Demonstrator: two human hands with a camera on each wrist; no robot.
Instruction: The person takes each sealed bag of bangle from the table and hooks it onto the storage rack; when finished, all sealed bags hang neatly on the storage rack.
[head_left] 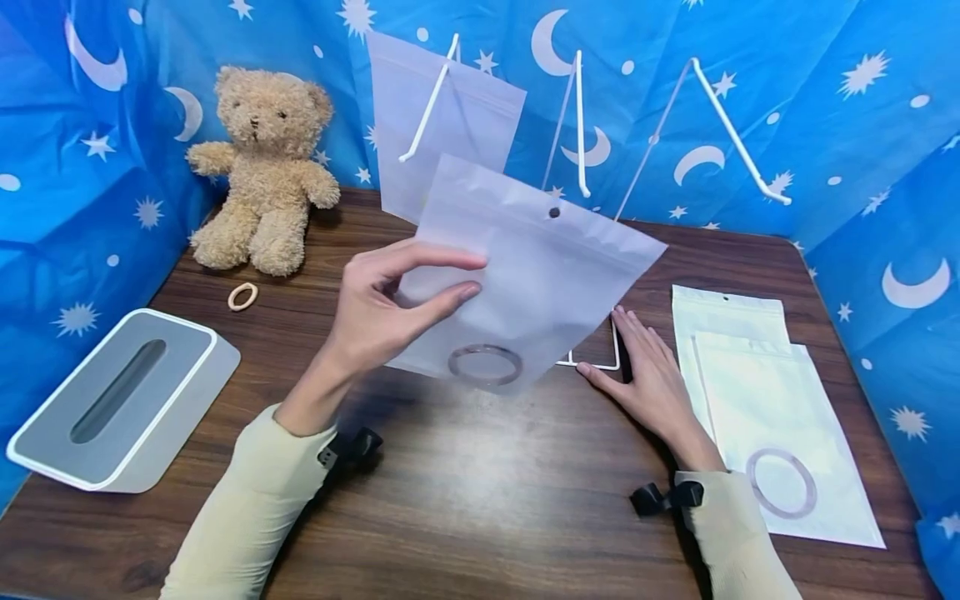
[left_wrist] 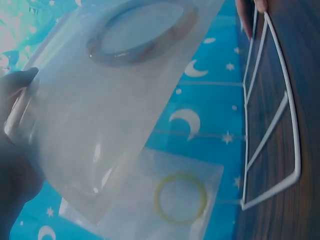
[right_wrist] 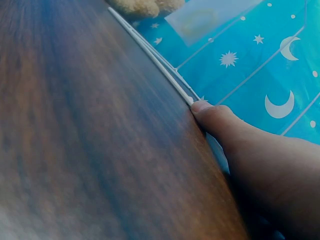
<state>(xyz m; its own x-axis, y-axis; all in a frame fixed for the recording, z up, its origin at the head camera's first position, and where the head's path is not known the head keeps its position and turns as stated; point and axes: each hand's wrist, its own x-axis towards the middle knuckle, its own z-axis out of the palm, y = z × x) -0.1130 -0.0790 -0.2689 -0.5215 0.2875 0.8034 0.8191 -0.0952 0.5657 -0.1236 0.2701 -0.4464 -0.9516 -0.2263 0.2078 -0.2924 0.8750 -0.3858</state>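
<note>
My left hand (head_left: pixel 375 308) pinches a translucent white zip bag (head_left: pixel 540 283) between thumb and fingers, tilted above the table. Inside, near its lower edge, lies a greyish-brown bangle (left_wrist: pixel 125 56). At the bag's top strip is a small hang hole. A white wire display rack (head_left: pixel 581 125) with long prongs stands behind it, its base partly hidden by the bag. My right hand (head_left: pixel 648 371) rests at the base's front right corner, thumb on the wire (right_wrist: pixel 187 98) and fingers along the side. Another bag (head_left: pixel 401 108) hangs on the left prong; a yellow bangle (left_wrist: pixel 157 200) shows in it.
Two overlapping white zip bags (head_left: pixel 765 400) lie at the right, the upper with a bangle inside. A teddy bear (head_left: pixel 266 175) sits at the back left, a beige ring (head_left: pixel 233 302) before it. The grey-topped tissue box (head_left: pixel 168 408) stands front left. Star-patterned blue cloth (head_left: pixel 855 150) surrounds the table.
</note>
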